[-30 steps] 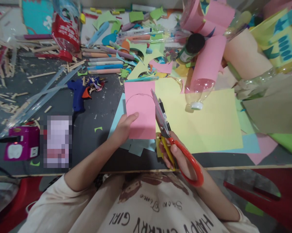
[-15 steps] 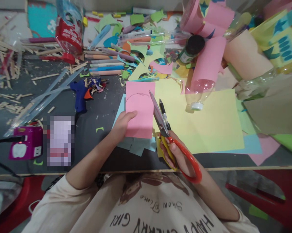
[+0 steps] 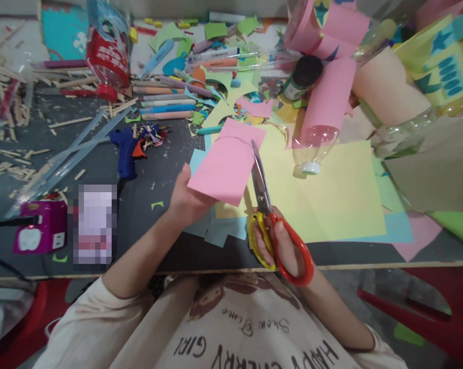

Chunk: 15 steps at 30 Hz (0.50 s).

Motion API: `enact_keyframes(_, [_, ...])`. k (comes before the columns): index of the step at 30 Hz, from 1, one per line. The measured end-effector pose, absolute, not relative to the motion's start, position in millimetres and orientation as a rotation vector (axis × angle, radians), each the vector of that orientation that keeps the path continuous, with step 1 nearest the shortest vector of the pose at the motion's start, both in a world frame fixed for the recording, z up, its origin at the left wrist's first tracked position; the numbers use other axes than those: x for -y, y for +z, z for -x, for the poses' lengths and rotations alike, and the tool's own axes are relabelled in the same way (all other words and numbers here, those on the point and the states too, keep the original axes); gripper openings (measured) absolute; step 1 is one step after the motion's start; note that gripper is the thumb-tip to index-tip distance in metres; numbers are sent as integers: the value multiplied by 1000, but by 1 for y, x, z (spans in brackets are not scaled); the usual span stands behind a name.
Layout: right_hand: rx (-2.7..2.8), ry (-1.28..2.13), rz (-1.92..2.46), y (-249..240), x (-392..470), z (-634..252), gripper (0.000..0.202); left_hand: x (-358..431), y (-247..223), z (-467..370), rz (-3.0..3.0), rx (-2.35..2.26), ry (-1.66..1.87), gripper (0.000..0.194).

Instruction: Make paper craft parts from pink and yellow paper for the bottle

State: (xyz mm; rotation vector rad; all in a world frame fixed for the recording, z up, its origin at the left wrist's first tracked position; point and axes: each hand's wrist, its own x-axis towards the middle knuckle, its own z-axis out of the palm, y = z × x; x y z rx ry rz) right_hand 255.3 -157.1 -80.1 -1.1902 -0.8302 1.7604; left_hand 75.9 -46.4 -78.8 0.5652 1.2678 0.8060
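My left hand grips the lower left part of a pink sheet of paper, its fingers hidden underneath and the thumb at the left. A curved pencil-thin line runs across the sheet near its far end. In my right hand are scissors with one red and one yellow handle loop. Their blades look closed or nearly so, with the tips at the sheet's right edge by the drawn line. Beneath lie a large yellow sheet and some blue paper.
A blue glue gun, a phone and a purple charger box lie on the left. Markers and paper scraps fill the back. A pink-wrapped bottle and an upside-down red-labelled bottle stand among the clutter.
The pink sheet has lifted and turned clockwise, its far end swinging right. My left thumb has come off its face. The scissors have shifted slightly and point more upright, covering the black pen.
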Motion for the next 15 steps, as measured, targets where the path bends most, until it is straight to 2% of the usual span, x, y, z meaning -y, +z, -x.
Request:
enact_keyframes(4, [748,1713,1148,-78,157,-240,45,58,-95,-76,-774,-859,883,86])
enact_keyframes(5, [743,1696,1149,-78,157,-237,44,60,-100,-76,-813,-831,906,87])
enact_keyframes(10, [724,1659,1120,-79,159,-228,43,65,-115,-72,-954,-773,778,74])
enact_keyframes(15, [727,1679,1070,-86,161,-225,34,64,-102,-74,-992,-868,721,62])
